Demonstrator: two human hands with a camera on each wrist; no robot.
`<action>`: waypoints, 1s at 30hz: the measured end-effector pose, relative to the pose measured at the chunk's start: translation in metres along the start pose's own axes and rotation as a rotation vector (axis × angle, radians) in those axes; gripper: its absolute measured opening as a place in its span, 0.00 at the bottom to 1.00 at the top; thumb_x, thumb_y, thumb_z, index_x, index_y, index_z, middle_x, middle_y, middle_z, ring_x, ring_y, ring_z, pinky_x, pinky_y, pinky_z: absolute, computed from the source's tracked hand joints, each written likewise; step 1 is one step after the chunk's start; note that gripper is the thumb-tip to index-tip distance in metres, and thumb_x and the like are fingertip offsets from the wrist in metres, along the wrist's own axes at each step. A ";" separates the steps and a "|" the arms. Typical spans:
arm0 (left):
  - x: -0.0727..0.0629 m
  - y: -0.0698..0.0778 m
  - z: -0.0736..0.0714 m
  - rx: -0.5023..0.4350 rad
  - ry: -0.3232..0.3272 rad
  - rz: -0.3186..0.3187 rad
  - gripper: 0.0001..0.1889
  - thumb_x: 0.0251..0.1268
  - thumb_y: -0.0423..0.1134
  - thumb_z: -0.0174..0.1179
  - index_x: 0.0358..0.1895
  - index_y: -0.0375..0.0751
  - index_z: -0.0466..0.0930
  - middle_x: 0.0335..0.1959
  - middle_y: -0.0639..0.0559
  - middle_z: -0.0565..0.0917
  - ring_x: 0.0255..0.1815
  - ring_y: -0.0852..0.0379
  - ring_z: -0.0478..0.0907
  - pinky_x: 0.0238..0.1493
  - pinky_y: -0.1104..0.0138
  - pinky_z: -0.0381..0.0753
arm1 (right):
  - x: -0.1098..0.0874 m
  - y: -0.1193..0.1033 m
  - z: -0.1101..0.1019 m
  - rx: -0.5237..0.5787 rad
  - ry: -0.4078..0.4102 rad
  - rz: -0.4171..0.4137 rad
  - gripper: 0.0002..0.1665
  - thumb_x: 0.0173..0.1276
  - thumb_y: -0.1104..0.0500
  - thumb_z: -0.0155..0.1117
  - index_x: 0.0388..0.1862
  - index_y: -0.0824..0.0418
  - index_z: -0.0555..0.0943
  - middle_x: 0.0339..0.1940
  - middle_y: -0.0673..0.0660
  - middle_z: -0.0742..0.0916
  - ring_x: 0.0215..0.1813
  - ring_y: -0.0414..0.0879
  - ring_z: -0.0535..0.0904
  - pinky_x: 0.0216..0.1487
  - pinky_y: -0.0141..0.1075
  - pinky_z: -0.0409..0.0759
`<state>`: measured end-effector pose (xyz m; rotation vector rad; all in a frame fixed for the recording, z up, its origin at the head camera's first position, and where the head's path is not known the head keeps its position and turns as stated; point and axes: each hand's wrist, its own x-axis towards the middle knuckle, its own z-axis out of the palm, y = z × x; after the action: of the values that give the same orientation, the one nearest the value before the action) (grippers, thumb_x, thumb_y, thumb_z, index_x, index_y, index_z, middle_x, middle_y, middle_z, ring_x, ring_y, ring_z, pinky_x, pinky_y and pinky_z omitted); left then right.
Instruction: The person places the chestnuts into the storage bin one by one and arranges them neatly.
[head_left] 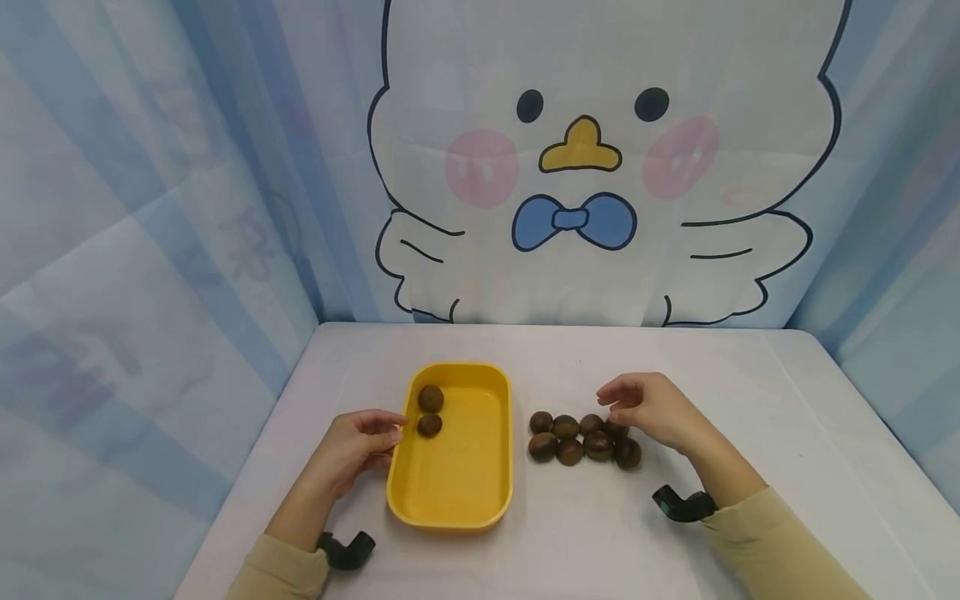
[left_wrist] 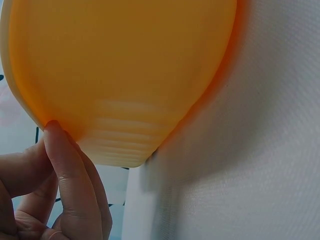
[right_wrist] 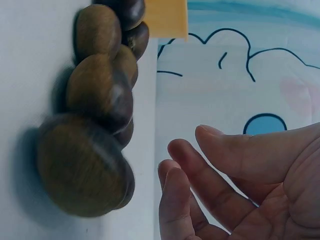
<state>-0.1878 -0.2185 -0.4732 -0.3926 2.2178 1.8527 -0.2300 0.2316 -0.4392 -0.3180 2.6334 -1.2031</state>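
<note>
My left hand (head_left: 358, 446) pinches the left rim of a yellow plastic tray (head_left: 468, 475), its fingertips against the wall in the left wrist view. Two brown chestnuts (head_left: 431, 398) lie inside, near the tray's upper left side. To the right of the tray, several more chestnuts (head_left: 570, 452) sit close together in two rows on the table. Over the right end of these rows hovers my right hand (head_left: 651, 407), holding nothing. The right wrist view shows its thumb and fingers (right_wrist: 215, 185) loosely bent and apart, beside the nearest chestnut (right_wrist: 82, 167).
A white cloth-covered table (head_left: 585, 533) bears everything. Behind it hangs a curtain (head_left: 600, 275) with a cartoon bird, and blue-white curtains (head_left: 135, 292) enclose the sides. Each wrist wears a small black camera mount (head_left: 684, 505).
</note>
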 end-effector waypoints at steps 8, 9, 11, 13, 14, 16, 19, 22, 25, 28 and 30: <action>-0.001 0.000 -0.001 -0.006 -0.025 0.017 0.17 0.71 0.30 0.69 0.60 0.33 0.87 0.35 0.50 0.83 0.27 0.56 0.79 0.33 0.70 0.89 | -0.003 0.014 -0.002 -0.066 0.018 0.060 0.20 0.69 0.65 0.71 0.61 0.64 0.86 0.59 0.63 0.91 0.64 0.62 0.84 0.63 0.56 0.86; -0.001 -0.001 -0.001 -0.006 -0.026 0.017 0.17 0.70 0.30 0.69 0.61 0.33 0.87 0.35 0.50 0.83 0.27 0.56 0.79 0.33 0.70 0.89 | -0.003 0.016 -0.002 -0.065 0.016 0.060 0.21 0.69 0.65 0.71 0.60 0.65 0.86 0.59 0.63 0.90 0.64 0.62 0.84 0.63 0.57 0.86; -0.001 -0.001 -0.001 -0.008 -0.027 0.018 0.17 0.71 0.30 0.69 0.61 0.33 0.87 0.35 0.50 0.83 0.28 0.56 0.79 0.34 0.70 0.89 | -0.003 0.019 -0.002 -0.066 0.013 0.054 0.21 0.68 0.66 0.72 0.60 0.65 0.86 0.58 0.64 0.90 0.63 0.62 0.85 0.63 0.58 0.85; -0.001 -0.001 -0.001 -0.010 -0.026 0.016 0.17 0.71 0.30 0.69 0.60 0.33 0.87 0.35 0.50 0.83 0.28 0.56 0.80 0.34 0.70 0.89 | -0.003 0.023 -0.002 -0.066 0.010 0.052 0.21 0.66 0.66 0.73 0.59 0.65 0.86 0.57 0.64 0.91 0.61 0.60 0.86 0.63 0.57 0.85; 0.000 -0.001 -0.001 -0.011 -0.026 0.015 0.17 0.71 0.30 0.69 0.60 0.33 0.87 0.35 0.50 0.83 0.28 0.56 0.80 0.33 0.70 0.89 | -0.002 0.025 -0.001 -0.066 0.010 0.052 0.21 0.66 0.67 0.74 0.58 0.65 0.87 0.56 0.63 0.91 0.60 0.59 0.86 0.62 0.56 0.85; -0.001 -0.001 -0.001 -0.014 -0.027 0.014 0.17 0.71 0.30 0.69 0.61 0.33 0.87 0.35 0.50 0.83 0.27 0.56 0.79 0.33 0.70 0.89 | -0.002 0.029 0.000 -0.071 0.005 0.050 0.21 0.65 0.67 0.74 0.58 0.66 0.87 0.53 0.62 0.92 0.57 0.57 0.87 0.60 0.53 0.86; -0.001 -0.001 -0.001 -0.015 -0.032 0.017 0.17 0.71 0.30 0.69 0.61 0.33 0.87 0.35 0.50 0.83 0.27 0.56 0.79 0.33 0.70 0.89 | -0.001 0.034 0.002 -0.079 0.003 0.053 0.21 0.65 0.67 0.75 0.57 0.65 0.87 0.50 0.60 0.93 0.54 0.53 0.88 0.57 0.48 0.84; -0.002 -0.001 -0.001 -0.013 -0.033 0.018 0.18 0.71 0.30 0.69 0.61 0.32 0.86 0.35 0.50 0.82 0.27 0.56 0.79 0.33 0.70 0.89 | 0.000 0.037 0.003 -0.079 0.000 0.055 0.20 0.65 0.67 0.75 0.57 0.65 0.87 0.49 0.60 0.93 0.53 0.53 0.89 0.56 0.48 0.84; -0.002 0.000 -0.001 -0.012 -0.028 0.012 0.17 0.71 0.30 0.69 0.61 0.33 0.87 0.35 0.50 0.83 0.27 0.56 0.79 0.33 0.70 0.89 | 0.002 0.039 0.004 -0.068 -0.002 0.063 0.20 0.65 0.67 0.75 0.57 0.64 0.88 0.50 0.60 0.93 0.54 0.53 0.89 0.58 0.51 0.85; -0.001 0.000 -0.001 -0.010 -0.022 0.003 0.17 0.71 0.30 0.69 0.60 0.34 0.87 0.35 0.50 0.83 0.27 0.56 0.80 0.34 0.71 0.89 | 0.003 0.039 0.004 -0.062 -0.007 0.062 0.20 0.65 0.67 0.75 0.57 0.65 0.88 0.50 0.61 0.93 0.54 0.53 0.89 0.59 0.52 0.85; -0.001 0.000 0.000 -0.011 -0.019 0.000 0.16 0.71 0.30 0.69 0.60 0.34 0.88 0.35 0.50 0.83 0.27 0.56 0.80 0.34 0.71 0.89 | 0.003 0.040 0.003 -0.064 -0.007 0.058 0.20 0.65 0.67 0.76 0.57 0.65 0.88 0.50 0.61 0.93 0.54 0.53 0.89 0.59 0.52 0.84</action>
<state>-0.1870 -0.2188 -0.4724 -0.3750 2.1966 1.8613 -0.2359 0.2535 -0.4719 -0.2545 2.6598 -1.0998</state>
